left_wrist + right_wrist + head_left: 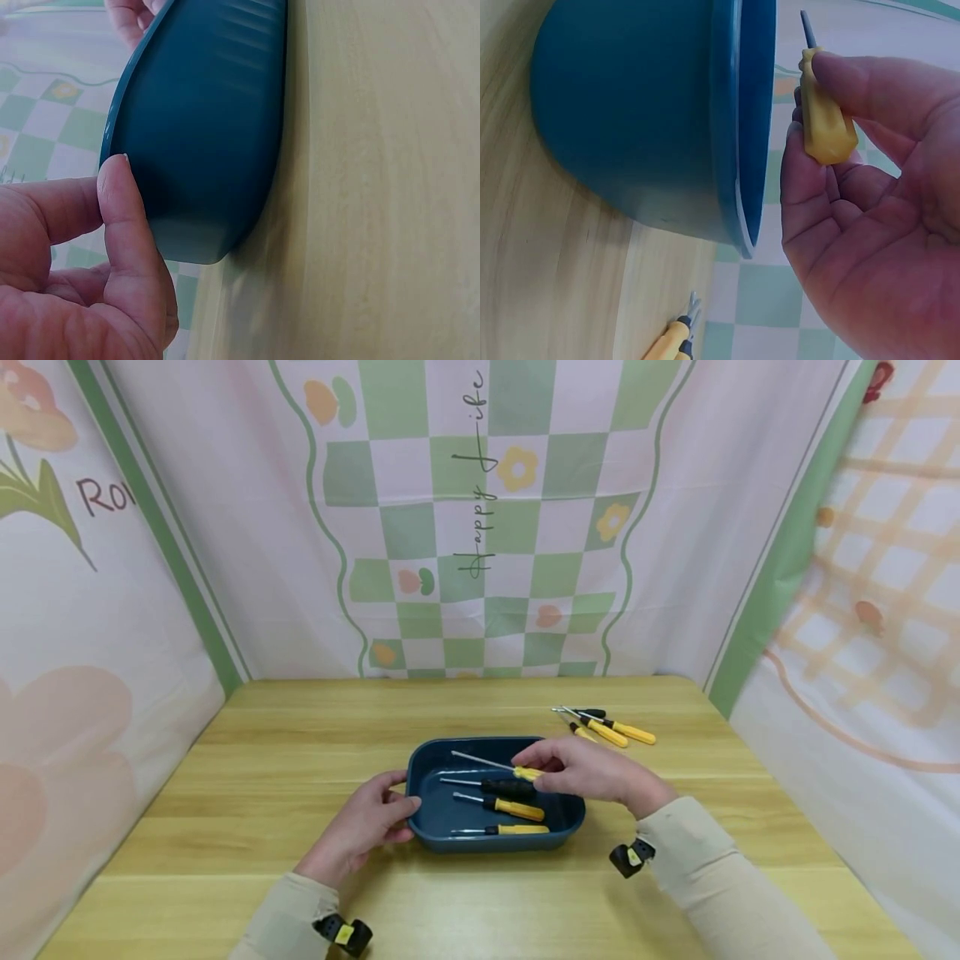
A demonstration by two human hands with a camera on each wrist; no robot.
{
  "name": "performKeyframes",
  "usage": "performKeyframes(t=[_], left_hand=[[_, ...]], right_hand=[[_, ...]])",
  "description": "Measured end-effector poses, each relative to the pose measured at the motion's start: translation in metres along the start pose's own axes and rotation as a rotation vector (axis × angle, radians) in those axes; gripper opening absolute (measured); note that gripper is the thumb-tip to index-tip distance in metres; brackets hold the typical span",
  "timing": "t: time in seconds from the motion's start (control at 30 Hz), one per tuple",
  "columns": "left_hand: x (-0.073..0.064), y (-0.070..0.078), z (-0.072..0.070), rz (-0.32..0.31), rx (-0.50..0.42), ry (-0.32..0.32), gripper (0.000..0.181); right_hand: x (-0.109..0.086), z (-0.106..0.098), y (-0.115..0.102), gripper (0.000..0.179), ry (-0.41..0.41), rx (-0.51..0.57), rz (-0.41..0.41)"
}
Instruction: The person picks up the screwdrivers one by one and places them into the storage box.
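A dark blue rectangular tub [450,843] stands on the table. My left hand [373,814] pinches the rim at its left end; the left wrist view shows thumb and fingers [124,202] at the tub wall [202,120]. Over the tub's far right part, my right hand [588,770] holds a screwdriver [528,772] by its yellow handle, shaft pointing left. In the right wrist view that handle [826,127] sits between thumb and fingers, above the rim. Inside the tub lie a black-handled screwdriver [506,788] and two yellow-and-black screwdrivers, one in the middle [517,809], one nearer the front wall [522,830].
Behind my right hand, several screwdrivers lie in a loose pile on the table, among them a yellow-handled one [633,732] and a black-handled one [592,713]. The wooden table [300,727] ends at a patterned curtain [480,527], with more curtain at both sides.
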State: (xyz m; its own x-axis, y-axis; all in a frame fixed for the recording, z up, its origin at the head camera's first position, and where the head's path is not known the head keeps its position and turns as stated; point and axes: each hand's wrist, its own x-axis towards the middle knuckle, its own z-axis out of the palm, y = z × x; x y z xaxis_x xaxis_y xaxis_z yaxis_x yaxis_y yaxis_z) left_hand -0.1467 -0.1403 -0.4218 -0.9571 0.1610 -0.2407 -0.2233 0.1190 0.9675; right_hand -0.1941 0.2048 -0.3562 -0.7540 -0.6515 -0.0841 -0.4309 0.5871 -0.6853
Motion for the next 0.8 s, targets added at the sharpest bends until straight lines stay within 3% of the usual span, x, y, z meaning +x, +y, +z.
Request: performKeyframes(t=[0.37,0.8], left_hand=[[-0.001,-0.001,0.000,0.006,0.003,-0.004,0.056],[0.000,-0.001,0.000,0.015,-0.008,-0.016,0.056]], right_hand=[[0.002,0.007,-0.003,0.036,-0.078,-0.028,0.006],[0.005,0.012,-0.007,0.034,-0.106,-0.073,0.022]])
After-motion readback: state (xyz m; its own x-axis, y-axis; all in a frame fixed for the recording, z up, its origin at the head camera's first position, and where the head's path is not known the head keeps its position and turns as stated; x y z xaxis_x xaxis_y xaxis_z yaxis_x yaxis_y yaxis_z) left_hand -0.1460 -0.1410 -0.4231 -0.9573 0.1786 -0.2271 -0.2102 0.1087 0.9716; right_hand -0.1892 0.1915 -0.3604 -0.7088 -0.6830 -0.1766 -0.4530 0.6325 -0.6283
